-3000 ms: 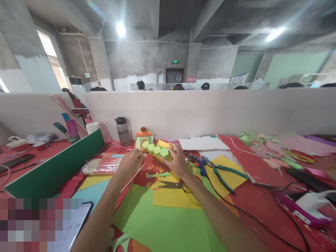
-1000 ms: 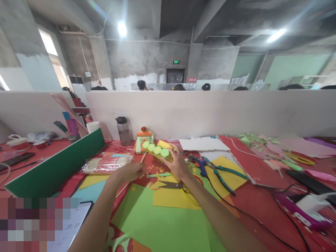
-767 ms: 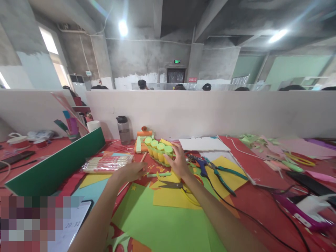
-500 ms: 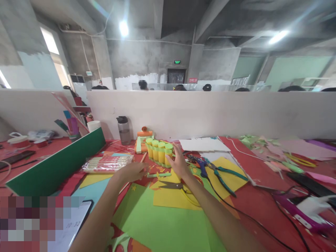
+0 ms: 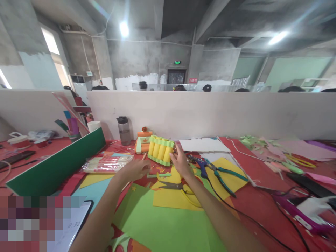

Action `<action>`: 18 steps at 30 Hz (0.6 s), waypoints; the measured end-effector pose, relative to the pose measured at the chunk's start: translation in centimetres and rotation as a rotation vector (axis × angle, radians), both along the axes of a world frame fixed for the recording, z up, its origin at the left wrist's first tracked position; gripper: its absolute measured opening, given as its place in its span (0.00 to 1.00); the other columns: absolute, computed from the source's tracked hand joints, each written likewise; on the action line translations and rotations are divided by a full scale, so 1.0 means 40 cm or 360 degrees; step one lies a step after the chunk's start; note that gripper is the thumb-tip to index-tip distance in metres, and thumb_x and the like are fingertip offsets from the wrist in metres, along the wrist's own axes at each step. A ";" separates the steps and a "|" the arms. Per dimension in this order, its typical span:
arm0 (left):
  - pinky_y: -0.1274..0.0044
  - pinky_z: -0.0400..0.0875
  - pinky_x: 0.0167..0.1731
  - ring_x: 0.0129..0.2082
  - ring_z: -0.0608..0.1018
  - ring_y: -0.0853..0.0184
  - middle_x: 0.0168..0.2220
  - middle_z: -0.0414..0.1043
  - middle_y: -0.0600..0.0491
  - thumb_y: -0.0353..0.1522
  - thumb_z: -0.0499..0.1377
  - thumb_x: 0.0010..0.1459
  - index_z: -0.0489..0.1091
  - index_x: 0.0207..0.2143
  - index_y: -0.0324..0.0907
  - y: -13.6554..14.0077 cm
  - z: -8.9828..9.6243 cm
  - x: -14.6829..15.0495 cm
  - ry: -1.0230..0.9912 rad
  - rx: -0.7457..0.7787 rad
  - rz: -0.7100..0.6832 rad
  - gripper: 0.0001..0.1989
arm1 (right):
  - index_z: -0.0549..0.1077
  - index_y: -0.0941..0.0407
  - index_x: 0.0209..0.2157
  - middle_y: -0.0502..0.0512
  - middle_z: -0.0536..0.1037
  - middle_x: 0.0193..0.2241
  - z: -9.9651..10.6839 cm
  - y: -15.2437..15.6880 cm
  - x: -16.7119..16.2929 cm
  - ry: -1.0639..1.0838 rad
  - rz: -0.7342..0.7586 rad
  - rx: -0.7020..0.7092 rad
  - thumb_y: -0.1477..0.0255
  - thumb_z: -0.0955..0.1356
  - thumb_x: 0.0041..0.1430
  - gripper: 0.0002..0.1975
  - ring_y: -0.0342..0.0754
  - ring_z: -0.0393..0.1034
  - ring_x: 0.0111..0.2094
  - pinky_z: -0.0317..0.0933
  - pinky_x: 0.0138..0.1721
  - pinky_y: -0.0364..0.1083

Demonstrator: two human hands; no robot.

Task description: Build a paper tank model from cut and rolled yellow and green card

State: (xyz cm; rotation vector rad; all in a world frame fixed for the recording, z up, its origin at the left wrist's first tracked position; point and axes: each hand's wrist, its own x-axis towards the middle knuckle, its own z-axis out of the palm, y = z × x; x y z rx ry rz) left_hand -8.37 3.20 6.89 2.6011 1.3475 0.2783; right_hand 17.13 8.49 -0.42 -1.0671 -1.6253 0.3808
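A row of yellow paper tubes with light green bands [image 5: 161,151] is gripped at its right end by my right hand [image 5: 180,161], thumb in front and fingers behind. The row leans back, its long sides facing me. My left hand [image 5: 137,170] hovers to its lower left, fingers curled together; whether anything small is in them is hidden. Below the hands lie scissors with yellow handles [image 5: 191,198], a light green strip [image 5: 161,175] and yellow paper scraps. An orange paper piece with a star [image 5: 143,140] stands just behind.
Pliers with teal handles [image 5: 223,179] and a blue tool with a black cord [image 5: 202,168] lie to the right. A water bottle [image 5: 124,131], wrapped sticks [image 5: 106,163] and a green board [image 5: 60,162] are left. Green paper [image 5: 168,224] covers the front. A white partition [image 5: 210,113] stands behind.
The yellow tube row has tipped back in my right hand, so its green tops no longer face up and its tube sides show. My left hand has shifted slightly, fingers more curled.
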 end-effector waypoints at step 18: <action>0.78 0.59 0.28 0.29 0.75 0.65 0.31 0.76 0.54 0.35 0.52 0.62 0.70 0.35 0.45 0.017 -0.023 0.024 -0.0469 0.0095 0.0128 0.08 | 0.54 0.51 0.67 0.64 0.58 0.64 0.040 -0.052 -0.005 0.0052 -0.0091 0.0032 0.69 0.64 0.62 0.32 0.57 0.65 0.58 0.68 0.53 0.56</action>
